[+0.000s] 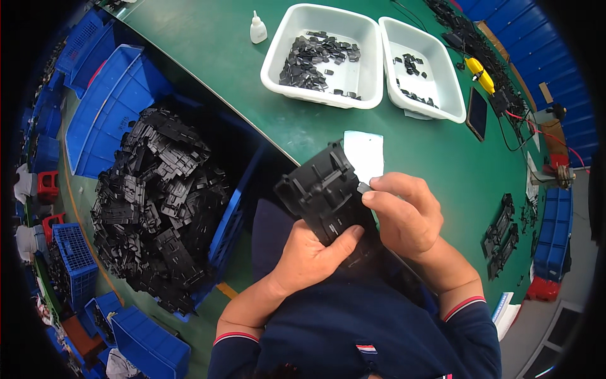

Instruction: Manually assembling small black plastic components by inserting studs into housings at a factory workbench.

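Observation:
My left hand is wrapped round a long black plastic housing, its thumb lying across the lower part. The housing is held tilted over the table's near edge, its ribbed, hollow upper end away from me. At its right side, my right hand pinches a small dark plastic piece between thumb and forefinger. That piece is right beside the housing's edge; whether the two touch, I cannot tell. Beyond the hands, a white sheet of paper lies on the green table, partly covered by the housing.
Two white tubs, a left one and a right one, hold small black pieces. A white squeeze bottle stands near them. At right lie a phone and black frames. A blue crate heaped with black housings stands at left.

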The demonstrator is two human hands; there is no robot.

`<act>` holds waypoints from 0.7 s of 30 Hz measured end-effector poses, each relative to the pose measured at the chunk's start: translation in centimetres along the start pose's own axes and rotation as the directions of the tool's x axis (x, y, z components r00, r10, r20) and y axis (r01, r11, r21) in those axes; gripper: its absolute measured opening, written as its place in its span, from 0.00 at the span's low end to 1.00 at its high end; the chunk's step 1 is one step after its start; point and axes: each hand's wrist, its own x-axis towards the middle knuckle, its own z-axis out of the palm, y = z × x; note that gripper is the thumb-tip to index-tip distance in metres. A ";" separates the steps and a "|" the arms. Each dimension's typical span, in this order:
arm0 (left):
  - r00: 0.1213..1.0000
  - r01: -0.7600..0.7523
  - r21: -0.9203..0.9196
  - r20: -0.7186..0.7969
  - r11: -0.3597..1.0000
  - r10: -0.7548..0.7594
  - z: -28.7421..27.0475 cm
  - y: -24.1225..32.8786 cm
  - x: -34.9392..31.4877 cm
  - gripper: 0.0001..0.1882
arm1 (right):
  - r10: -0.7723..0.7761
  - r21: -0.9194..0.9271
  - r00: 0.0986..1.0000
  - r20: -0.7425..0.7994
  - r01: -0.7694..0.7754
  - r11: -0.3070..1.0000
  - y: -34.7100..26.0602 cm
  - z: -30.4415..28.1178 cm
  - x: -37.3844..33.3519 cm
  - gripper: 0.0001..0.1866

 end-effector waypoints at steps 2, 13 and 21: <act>0.996 -0.053 0.032 -0.073 0.998 0.055 0.5 0.3 0.1 0.11 | 0.001 -0.002 1.000 0.000 -0.001 1.000 0.0 0.1 0.1 0.23; 0.986 -0.114 0.176 -0.099 0.978 0.133 0.8 0.9 0.2 0.06 | 0.025 0.017 1.000 0.012 -0.026 1.000 -0.2 0.0 0.1 0.23; 0.983 -0.121 0.219 -0.110 0.968 0.147 0.9 0.6 0.2 0.08 | 0.043 0.026 0.999 0.018 -0.044 0.999 -0.2 -0.2 0.1 0.22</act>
